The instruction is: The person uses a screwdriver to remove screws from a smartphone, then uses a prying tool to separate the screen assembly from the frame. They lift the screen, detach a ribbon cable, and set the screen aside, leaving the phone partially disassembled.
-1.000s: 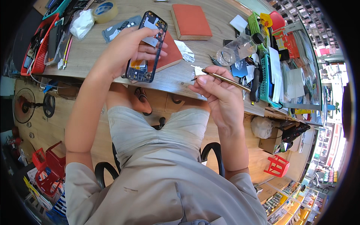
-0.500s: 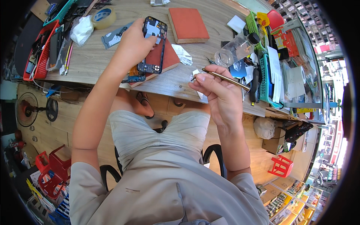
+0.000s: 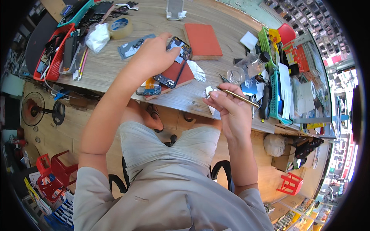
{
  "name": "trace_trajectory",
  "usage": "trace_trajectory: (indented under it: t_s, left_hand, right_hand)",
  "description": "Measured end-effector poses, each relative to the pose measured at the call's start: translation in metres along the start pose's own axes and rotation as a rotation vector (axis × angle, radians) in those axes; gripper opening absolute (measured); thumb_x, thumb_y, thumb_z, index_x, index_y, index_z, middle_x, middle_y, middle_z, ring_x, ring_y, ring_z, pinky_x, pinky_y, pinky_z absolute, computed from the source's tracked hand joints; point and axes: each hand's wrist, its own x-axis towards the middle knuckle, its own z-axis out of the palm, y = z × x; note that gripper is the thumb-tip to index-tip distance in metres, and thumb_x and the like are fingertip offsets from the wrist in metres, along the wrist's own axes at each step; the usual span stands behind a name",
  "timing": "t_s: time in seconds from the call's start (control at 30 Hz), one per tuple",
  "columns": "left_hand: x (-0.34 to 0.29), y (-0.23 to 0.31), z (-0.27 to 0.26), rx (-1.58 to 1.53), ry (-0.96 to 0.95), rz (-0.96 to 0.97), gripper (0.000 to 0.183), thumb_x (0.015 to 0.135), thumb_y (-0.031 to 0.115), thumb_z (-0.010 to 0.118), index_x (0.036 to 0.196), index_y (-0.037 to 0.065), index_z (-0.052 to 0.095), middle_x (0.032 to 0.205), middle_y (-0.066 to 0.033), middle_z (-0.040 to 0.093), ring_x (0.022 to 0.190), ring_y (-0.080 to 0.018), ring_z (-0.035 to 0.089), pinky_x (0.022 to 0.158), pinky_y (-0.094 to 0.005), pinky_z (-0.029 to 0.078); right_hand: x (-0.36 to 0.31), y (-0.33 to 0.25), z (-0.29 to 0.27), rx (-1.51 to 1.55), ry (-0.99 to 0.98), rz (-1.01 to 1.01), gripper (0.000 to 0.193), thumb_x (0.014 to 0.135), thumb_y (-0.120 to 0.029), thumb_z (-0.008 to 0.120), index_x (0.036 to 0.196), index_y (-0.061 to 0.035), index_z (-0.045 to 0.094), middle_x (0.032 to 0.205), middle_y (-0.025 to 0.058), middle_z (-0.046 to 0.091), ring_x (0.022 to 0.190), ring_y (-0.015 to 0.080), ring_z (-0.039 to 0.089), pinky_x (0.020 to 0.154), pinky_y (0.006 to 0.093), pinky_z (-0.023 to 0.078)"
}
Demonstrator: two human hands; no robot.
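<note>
A wooden bench [image 3: 115,73] carries the clutter. At its far left sits a red basket [image 3: 54,57] full of tools, with a teal tray [image 3: 79,13] behind it. A tape roll [image 3: 120,27] lies beside a crumpled white cloth [image 3: 97,37]. Farther back stands a small white stand [image 3: 174,9]. A red block [image 3: 203,40] lies flat near the middle. To the right a clear bottle [image 3: 246,68] lies on its side, next to green baskets [image 3: 275,96] stuffed with papers. On the floor below are a fan [image 3: 42,113] at left, red stools [image 3: 52,175] and another red stool [image 3: 291,184] at right.
</note>
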Motion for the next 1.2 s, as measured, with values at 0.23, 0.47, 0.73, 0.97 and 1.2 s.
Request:
trace_trajectory:
  t_s: [0.23, 0.47, 0.73, 0.97, 1.2]
  left_hand:
    - [0.003, -0.008, -0.021, -0.024, -0.011, -0.07, 0.071, 0.106, 0.05, 0.07, 0.153, -0.003, 0.065, 0.11, -0.0198, 0.083, 0.097, -0.0318, 0.079, 0.091, -0.0412, 0.061]
    - [-0.032, -0.007, -0.054, -0.179, 0.216, 0.042, 0.049, 0.105, 0.038, 0.076, 0.137, 0.0, 0.075, 0.113, -0.021, 0.082, 0.102, -0.028, 0.08, 0.095, -0.0419, 0.062]
    - [-0.158, 0.019, -0.012, -0.815, -0.218, -0.233, 0.021, 0.106, 0.014, 0.08, 0.118, -0.002, 0.078, 0.104, -0.0079, 0.081, 0.086, -0.0104, 0.074, 0.077, -0.0308, 0.062]
    - [-0.185, 0.01, 0.022, -0.914, -0.044, 0.0, 0.02, 0.108, 0.01, 0.076, 0.122, -0.004, 0.079, 0.109, -0.0104, 0.084, 0.093, -0.0154, 0.081, 0.084, -0.0312, 0.064]
    - [-0.206, 0.007, 0.029, -1.094, -0.058, -0.106, 0.019, 0.111, 0.008, 0.073, 0.124, -0.006, 0.076, 0.113, -0.0105, 0.083, 0.1, -0.0146, 0.08, 0.089, -0.03, 0.065]
  right_hand:
    - [0.003, 0.005, -0.003, 0.002, -0.013, 0.008, 0.036, 0.099, 0.008, 0.078, 0.13, 0.0056, 0.058, 0.109, 0.0177, 0.078, 0.1, 0.0255, 0.08, 0.097, 0.0428, 0.07]
    - [0.001, 0.008, 0.002, -0.013, -0.033, 0.029, 0.036, 0.1, 0.008, 0.078, 0.13, 0.0055, 0.058, 0.108, 0.0173, 0.079, 0.098, 0.0266, 0.081, 0.094, 0.0414, 0.069]
    - [-0.015, 0.015, 0.031, -0.004, -0.133, 0.101, 0.038, 0.099, 0.003, 0.082, 0.131, 0.0021, 0.06, 0.105, 0.014, 0.08, 0.099, 0.0251, 0.081, 0.094, 0.0376, 0.066]
    - [-0.027, 0.022, 0.035, -0.1, -0.138, 0.124, 0.038, 0.1, -0.001, 0.082, 0.132, -0.0004, 0.062, 0.106, 0.0131, 0.083, 0.099, 0.0224, 0.082, 0.082, 0.0309, 0.058]
    - [-0.039, 0.03, 0.044, -0.162, -0.173, 0.101, 0.038, 0.1, -0.002, 0.082, 0.133, -0.0001, 0.062, 0.112, 0.0147, 0.082, 0.102, 0.022, 0.08, 0.087, 0.0333, 0.059]
